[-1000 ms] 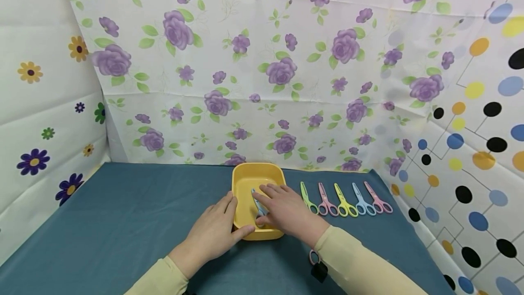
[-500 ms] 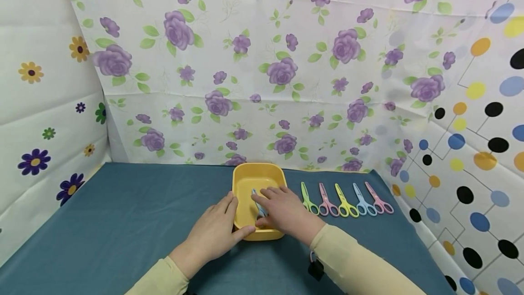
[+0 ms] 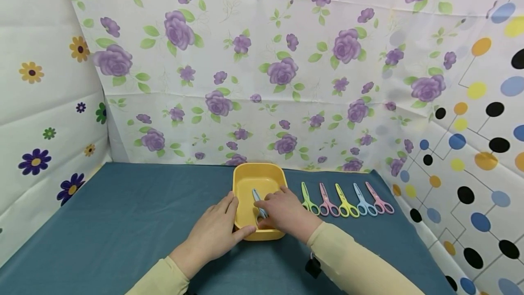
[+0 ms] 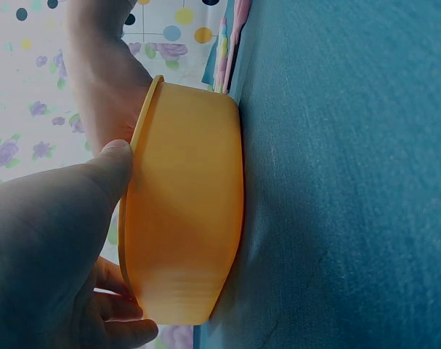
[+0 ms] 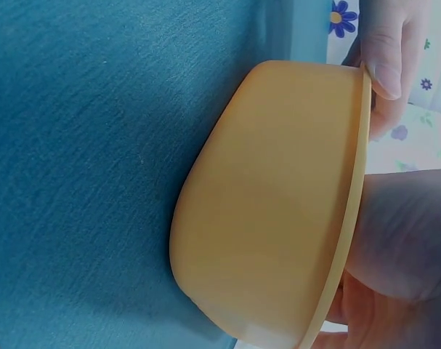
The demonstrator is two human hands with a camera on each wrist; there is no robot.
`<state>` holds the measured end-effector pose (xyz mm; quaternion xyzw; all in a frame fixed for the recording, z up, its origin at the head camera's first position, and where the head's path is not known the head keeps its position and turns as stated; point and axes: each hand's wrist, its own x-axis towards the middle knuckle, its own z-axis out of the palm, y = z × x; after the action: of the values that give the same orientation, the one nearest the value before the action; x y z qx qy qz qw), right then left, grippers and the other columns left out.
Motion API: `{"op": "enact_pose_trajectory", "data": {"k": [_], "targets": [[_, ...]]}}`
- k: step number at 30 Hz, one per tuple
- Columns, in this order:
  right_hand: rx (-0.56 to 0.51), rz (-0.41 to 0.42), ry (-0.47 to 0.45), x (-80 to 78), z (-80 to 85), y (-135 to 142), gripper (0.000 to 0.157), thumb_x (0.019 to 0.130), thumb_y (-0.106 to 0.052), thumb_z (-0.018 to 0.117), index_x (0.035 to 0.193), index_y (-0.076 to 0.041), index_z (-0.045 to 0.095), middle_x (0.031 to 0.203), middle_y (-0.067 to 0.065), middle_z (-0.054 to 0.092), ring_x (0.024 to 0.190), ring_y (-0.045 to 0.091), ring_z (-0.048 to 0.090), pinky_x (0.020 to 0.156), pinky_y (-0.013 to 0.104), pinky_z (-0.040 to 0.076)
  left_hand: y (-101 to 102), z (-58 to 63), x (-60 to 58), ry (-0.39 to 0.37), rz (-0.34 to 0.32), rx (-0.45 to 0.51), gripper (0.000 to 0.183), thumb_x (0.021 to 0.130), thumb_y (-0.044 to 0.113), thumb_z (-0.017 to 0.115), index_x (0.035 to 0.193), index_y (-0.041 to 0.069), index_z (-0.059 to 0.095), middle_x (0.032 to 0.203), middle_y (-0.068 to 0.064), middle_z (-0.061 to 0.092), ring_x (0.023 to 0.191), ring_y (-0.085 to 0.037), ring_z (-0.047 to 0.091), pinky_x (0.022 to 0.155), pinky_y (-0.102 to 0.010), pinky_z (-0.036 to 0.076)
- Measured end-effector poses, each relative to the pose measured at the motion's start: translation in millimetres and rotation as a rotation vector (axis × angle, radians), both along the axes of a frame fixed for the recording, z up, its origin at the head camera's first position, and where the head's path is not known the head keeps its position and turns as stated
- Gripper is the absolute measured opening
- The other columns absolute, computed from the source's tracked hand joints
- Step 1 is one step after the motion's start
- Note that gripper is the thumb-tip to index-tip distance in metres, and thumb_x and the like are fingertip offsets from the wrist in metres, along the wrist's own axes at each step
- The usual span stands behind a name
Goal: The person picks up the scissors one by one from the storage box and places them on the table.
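Note:
A yellow plastic tub [image 3: 259, 170] stands on the blue-green cloth in the head view. Inside it lies a pair of light blue scissors [image 3: 256, 194], blades pointing away. My right hand [image 3: 288, 211] reaches over the tub's right side and pinches the scissors near the handles, which it partly hides. At the tub's near left corner, my left hand [image 3: 213, 231] grips the wall and rim, thumb along the front and fingers down the left side. The left wrist view shows that thumb [image 4: 117, 156] on the rim. The tub wall [image 5: 278, 196] hides the scissors in the right wrist view.
To the right of the tub, a row of scissors lies on the cloth [image 3: 155, 208]: green [image 3: 310, 206], pink [image 3: 327, 206], yellow [image 3: 345, 206], light blue [image 3: 364, 204] and pink [image 3: 380, 204]. Behind hangs a flowered sheet [image 3: 254, 72]. A black block [image 3: 313, 267] sits by my right wrist.
My right hand's fingers have drawn in from a spread pose to a pinch on the light blue scissors. The scissors have shifted very slightly. My left hand stays at the tub's corner.

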<state>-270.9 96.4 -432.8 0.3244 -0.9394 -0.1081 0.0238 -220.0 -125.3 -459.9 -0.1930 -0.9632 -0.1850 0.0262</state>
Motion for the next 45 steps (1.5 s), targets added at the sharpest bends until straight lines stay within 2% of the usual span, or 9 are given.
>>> {"op": "enact_pose_trajectory", "data": {"k": [4,9,22,37,45], "targets": [[0.018,0.008,0.005,-0.9,-1.3,-0.8,0.048,0.097,-0.056,0.084,0.135,-0.028,0.08,0.108,-0.001,0.079,0.108,0.022,0.074,0.119,0.063,0.047,-0.4,1.1,0.9,-0.001,-0.007,0.008,0.103,0.103,0.075,0.062,0.166,-0.005,0.044,0.175,-0.024,0.036,0.157,-0.041,0.043,0.124,-0.062,0.04],[0.022,0.012,0.007,-0.7,-1.6,-1.8,0.043,0.096,-0.056,0.085,0.13,-0.03,0.082,0.102,-0.002,0.078,0.103,0.021,0.074,0.119,0.063,0.047,0.0,1.5,-0.1,0.001,-0.003,-0.004,0.104,0.103,0.076,0.06,0.167,-0.004,0.043,0.175,-0.023,0.035,0.158,-0.04,0.042,0.125,-0.061,0.039],[0.027,0.013,-0.02,-3.4,-4.2,-4.2,0.03,0.1,-0.048,0.083,0.126,-0.033,0.084,0.097,-0.003,0.078,0.096,0.017,0.072,0.116,0.061,0.049,0.4,1.9,2.2,-0.004,-0.005,0.005,0.103,0.103,0.074,0.062,0.167,-0.004,0.043,0.175,-0.023,0.035,0.158,-0.041,0.042,0.125,-0.061,0.039],[0.028,0.009,-0.018,-4.5,-5.1,-5.6,0.025,0.1,-0.043,0.084,0.121,-0.03,0.086,0.09,-0.005,0.074,0.082,0.013,0.062,0.102,0.049,0.056,1.0,0.6,1.3,0.0,-0.004,0.001,0.102,0.103,0.074,0.062,0.166,-0.004,0.043,0.175,-0.024,0.035,0.158,-0.041,0.042,0.125,-0.061,0.04],[0.024,0.016,-0.031,-3.6,-3.6,-6.5,0.027,0.098,-0.04,0.087,0.122,-0.028,0.086,0.094,-0.006,0.077,0.085,0.013,0.063,0.103,0.048,0.056,1.1,0.0,1.3,0.017,0.0,0.004,0.102,0.103,0.072,0.064,0.166,-0.005,0.044,0.174,-0.025,0.037,0.156,-0.042,0.044,0.124,-0.061,0.041]]}}
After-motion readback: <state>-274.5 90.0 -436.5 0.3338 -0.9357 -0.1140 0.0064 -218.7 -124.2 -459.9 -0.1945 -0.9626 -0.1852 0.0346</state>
